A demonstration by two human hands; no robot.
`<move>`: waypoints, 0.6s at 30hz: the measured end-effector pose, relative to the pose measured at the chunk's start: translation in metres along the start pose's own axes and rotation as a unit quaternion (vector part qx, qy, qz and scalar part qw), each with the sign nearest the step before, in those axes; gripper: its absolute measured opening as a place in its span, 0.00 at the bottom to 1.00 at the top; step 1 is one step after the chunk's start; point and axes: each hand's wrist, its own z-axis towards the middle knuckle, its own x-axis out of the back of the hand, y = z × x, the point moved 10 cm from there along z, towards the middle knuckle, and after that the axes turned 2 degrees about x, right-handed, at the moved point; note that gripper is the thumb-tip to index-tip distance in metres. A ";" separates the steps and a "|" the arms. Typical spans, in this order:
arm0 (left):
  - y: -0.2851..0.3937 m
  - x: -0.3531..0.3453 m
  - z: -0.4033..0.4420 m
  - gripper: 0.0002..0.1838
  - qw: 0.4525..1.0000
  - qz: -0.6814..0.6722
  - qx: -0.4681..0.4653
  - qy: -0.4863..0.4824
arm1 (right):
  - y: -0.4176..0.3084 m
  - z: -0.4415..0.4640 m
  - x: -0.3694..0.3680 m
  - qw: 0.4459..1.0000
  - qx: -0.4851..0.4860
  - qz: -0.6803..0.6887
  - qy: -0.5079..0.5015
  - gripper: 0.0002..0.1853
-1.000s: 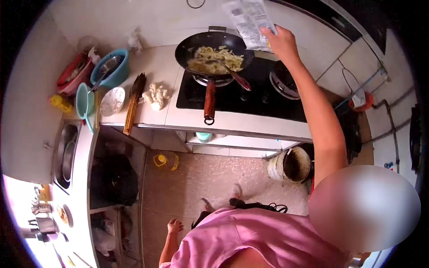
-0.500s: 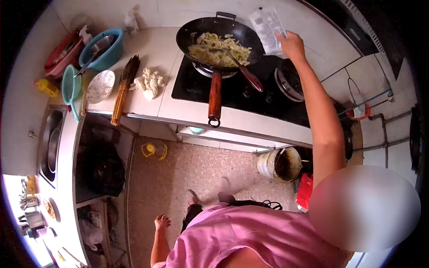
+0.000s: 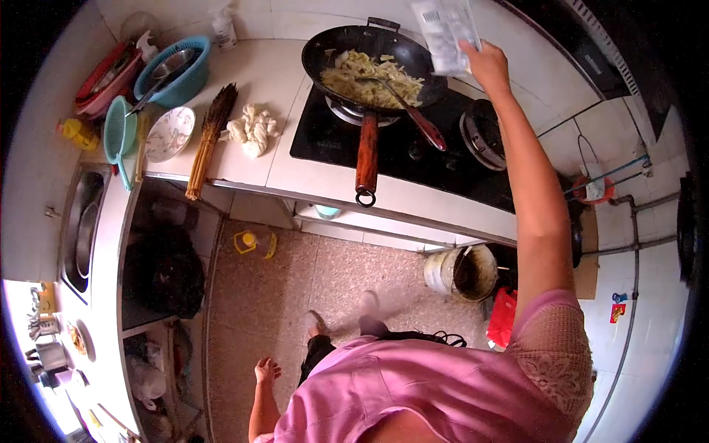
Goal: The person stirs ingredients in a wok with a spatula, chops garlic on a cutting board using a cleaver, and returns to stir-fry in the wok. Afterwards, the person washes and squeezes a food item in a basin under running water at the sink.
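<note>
My right hand (image 3: 485,65) is raised at the back of the stove, pinching a clear plastic packet (image 3: 442,33) with a pale printed label. What the packet contains I cannot make out. Beside it a black wok (image 3: 325,74) rests on the left burner, with chopped pale-green and yellowish vegetables (image 3: 354,77) inside. A spatula (image 3: 421,124) with a reddish-brown handle leans in the wok. The wok's wooden handle (image 3: 367,151) points towards me. Low at my side hangs my left hand (image 3: 267,370), fingers loosely apart, holding nothing.
Left of the black stove (image 3: 317,144) lie a crumpled white cloth (image 3: 253,133), a bundled stick brush (image 3: 207,144), a patterned bowl (image 3: 170,135) and a blue basket (image 3: 193,81). A dirty bucket (image 3: 442,273) and a yellow-capped oil jug (image 3: 255,242) stand on the floor.
The packet and my right hand are slightly higher in the view, still beside the wok. The view has shifted a little. My left hand hangs as before.
</note>
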 end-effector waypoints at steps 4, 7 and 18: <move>0.013 -0.002 -0.022 0.11 0.995 0.059 -0.001 0.084 | 0.037 -0.014 0.002 0.992 -0.024 -0.098 -0.082 0.18; 0.012 0.001 -0.013 0.11 0.996 0.054 -0.007 0.067 | 0.043 -0.014 0.007 0.993 -0.028 -0.105 -0.048 0.18; 0.003 0.005 -0.034 0.12 0.991 0.067 -0.023 0.112 | -0.029 0.003 -0.038 0.988 0.092 -0.118 -0.027 0.19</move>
